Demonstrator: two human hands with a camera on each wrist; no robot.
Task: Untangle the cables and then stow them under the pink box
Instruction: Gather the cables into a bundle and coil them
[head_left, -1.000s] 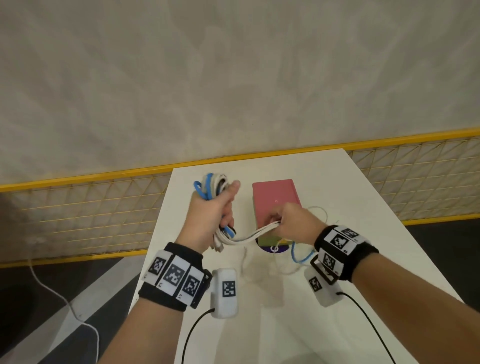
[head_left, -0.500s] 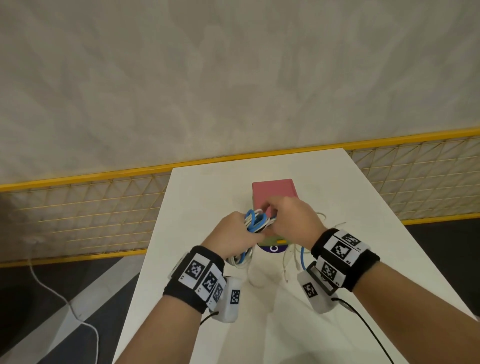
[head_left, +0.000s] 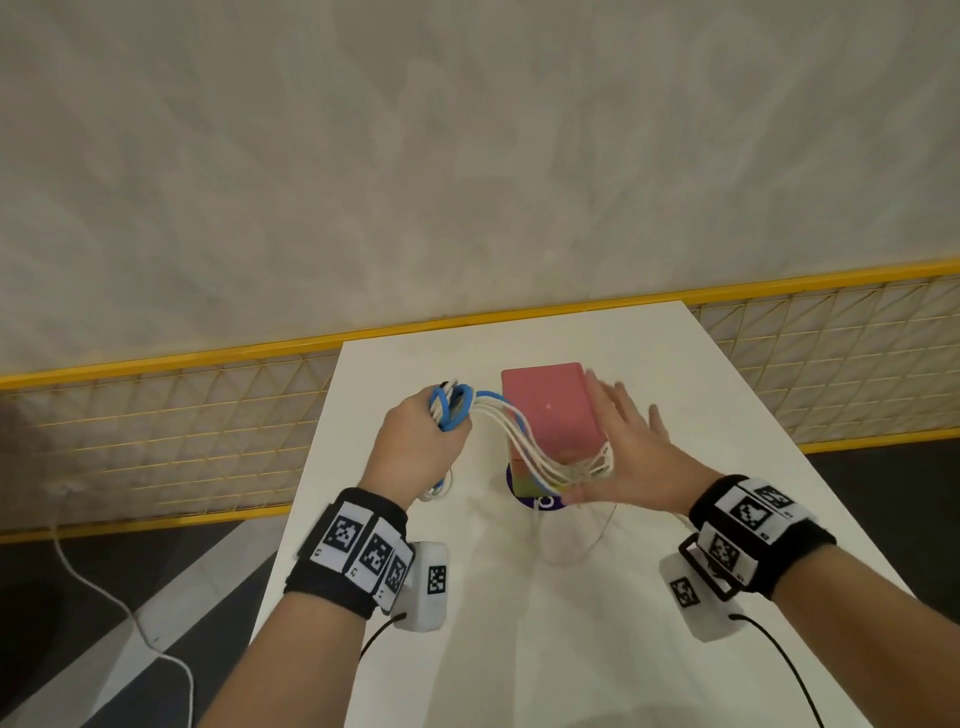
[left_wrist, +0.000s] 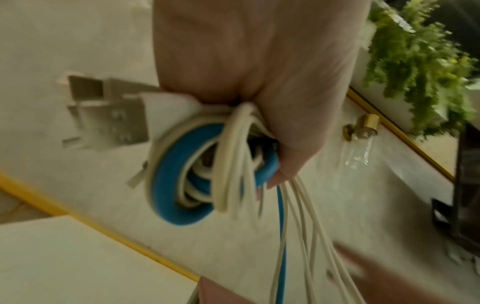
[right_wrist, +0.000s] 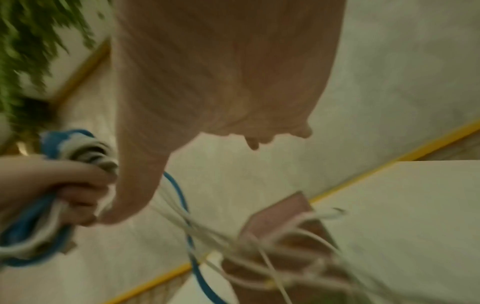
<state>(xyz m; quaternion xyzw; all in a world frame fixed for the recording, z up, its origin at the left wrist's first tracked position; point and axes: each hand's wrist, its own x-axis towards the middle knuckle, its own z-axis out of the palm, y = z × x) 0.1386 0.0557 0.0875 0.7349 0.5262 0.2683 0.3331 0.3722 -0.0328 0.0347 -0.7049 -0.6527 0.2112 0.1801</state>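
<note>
My left hand (head_left: 427, 441) grips a coil of blue and white cables (head_left: 450, 410) in a fist, raised above the white table (head_left: 675, 374) left of the pink box (head_left: 550, 410). Up close, the coil (left_wrist: 182, 176) bulges from the left hand (left_wrist: 259, 82). Several white strands and a blue one (head_left: 524, 441) stretch from the coil across the box front to my right hand (head_left: 626, 447). That hand is flat with fingers spread beside the box, and the strands hang over its thumb side. The right wrist view is blurred; it shows the strands (right_wrist: 259, 242) and the box (right_wrist: 283, 214).
The pink box stands on a coloured block over a purple disc (head_left: 540, 503). A loose thin white cable loop (head_left: 582, 540) lies on the table in front. A yellow mesh fence (head_left: 182, 415) runs behind the table. A white cord (head_left: 104, 597) trails on the floor to the left.
My hands were together in front of the box. The left hand has since pulled the coil up and left, the right hand has opened and moved right, and strands stretch between them.
</note>
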